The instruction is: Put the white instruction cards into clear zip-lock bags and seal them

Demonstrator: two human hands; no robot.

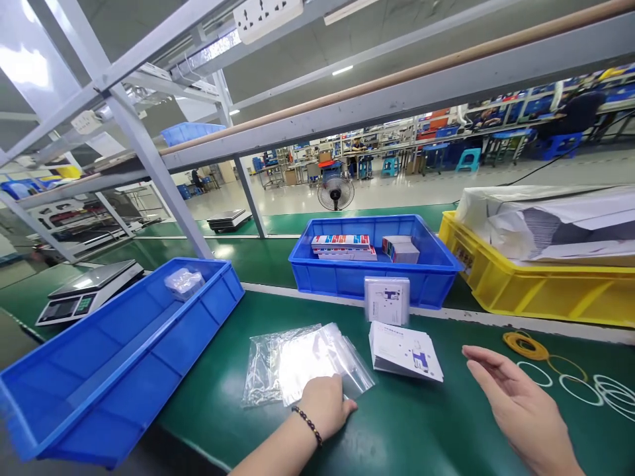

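Note:
My left hand [325, 406], with a dark beaded bracelet on its wrist, rests on the near edge of a pile of clear plastic bags [302, 357]. Its thumb sticks out to the side, apart from the fingers, which are partly hidden. Right of the bags lies a stack of white printed booklets [409, 350] with a purple picture. Behind it, a clear-wrapped packet of booklets [387, 299] leans upright against a blue bin. My right hand [518, 406] is over the table right of the stack, thumb and fingers apart, holding nothing.
The blue bin [327, 274] holds small printed boxes [342, 246]. A long blue bin [124, 357] at left contains wrapped packets [184, 283]. Yellow bands [524, 345] and white rings [580, 390] lie at right, before a yellow crate [555, 291]. A scale [92, 287] stands far left.

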